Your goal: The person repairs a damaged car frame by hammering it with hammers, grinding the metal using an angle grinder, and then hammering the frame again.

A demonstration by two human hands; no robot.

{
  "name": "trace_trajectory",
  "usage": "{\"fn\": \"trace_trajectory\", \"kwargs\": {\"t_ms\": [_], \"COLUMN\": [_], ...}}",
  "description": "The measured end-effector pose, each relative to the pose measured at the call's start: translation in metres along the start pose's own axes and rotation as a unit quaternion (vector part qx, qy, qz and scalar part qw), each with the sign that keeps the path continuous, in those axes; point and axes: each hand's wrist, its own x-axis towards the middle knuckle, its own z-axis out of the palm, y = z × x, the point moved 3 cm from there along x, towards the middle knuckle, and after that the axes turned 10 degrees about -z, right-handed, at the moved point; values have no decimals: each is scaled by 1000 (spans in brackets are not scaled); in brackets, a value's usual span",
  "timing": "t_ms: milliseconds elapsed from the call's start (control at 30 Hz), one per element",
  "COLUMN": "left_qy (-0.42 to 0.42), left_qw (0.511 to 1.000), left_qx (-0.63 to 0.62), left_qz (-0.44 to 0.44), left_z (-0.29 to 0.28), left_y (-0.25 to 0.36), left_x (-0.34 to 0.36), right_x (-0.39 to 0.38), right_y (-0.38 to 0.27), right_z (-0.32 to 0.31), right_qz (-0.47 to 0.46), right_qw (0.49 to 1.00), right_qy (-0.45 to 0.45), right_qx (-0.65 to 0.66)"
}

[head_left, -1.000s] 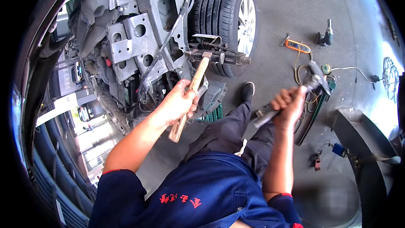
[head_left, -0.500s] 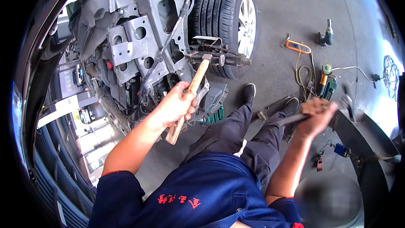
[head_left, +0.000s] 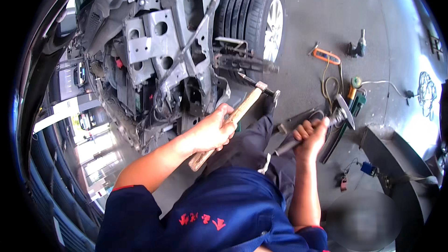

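Note:
My left hand [head_left: 215, 130] is wrapped round the wooden handle of a hammer [head_left: 246, 105]. The hammer's dark, narrow head points away from me, above my legs. In my closed right hand [head_left: 311, 136] is a grey-handled tool with a wide, round metal disc [head_left: 346, 112] at its far end; its exact kind I cannot make out. The hammer and this tool are apart. Ahead on the left stands a stripped vehicle front with a bare grey metal frame [head_left: 150, 32]. A dark metal bracket [head_left: 247, 62] sticks out from it before the wheel [head_left: 252, 16].
On the floor at right lie an orange power strip [head_left: 326, 56], a cordless-type tool [head_left: 358, 46], a green power tool with a yellow handle [head_left: 358, 102] and a coiled cable [head_left: 427, 94]. A blue box [head_left: 367, 168] sits beside a large dark curved panel [head_left: 392, 151].
The hammer has moved right and away from the bracket. My right hand has come inward to the left, and the disc-ended tool now shows more clearly.

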Motion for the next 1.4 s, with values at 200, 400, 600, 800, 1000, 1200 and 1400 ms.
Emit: {"fn": "trace_trajectory", "kwargs": {"t_ms": [200,400,600,800,1000,1200,1400], "left_qy": [113,137,141,137,145,148,161], "left_qw": [993,989,989,989,989,987,983], "left_qx": [-21,-27,-39,-36,-6,-54,-86], "left_qz": [35,39,29,34,41,30,25], "left_z": [-36,-49,-47,-53,-55,-47,-38], "left_y": [10,-3,-10,-6,3,9,25], "left_x": [-1,6,9,6,8,3,7], "right_x": [-4,-15,-16,11,21,-3,-3], "right_y": [29,97,115,-47,-105,5,105], "right_z": [26,79,83,29,-19,31,89], "right_qz": [70,163,267,-117,-245,9,188], "right_qw": [997,965,937,993,959,998,960], "right_qy": [-30,-187,-222,-20,-38,-49,-207], "right_qx": [-23,-82,-39,-28,137,24,4]}}
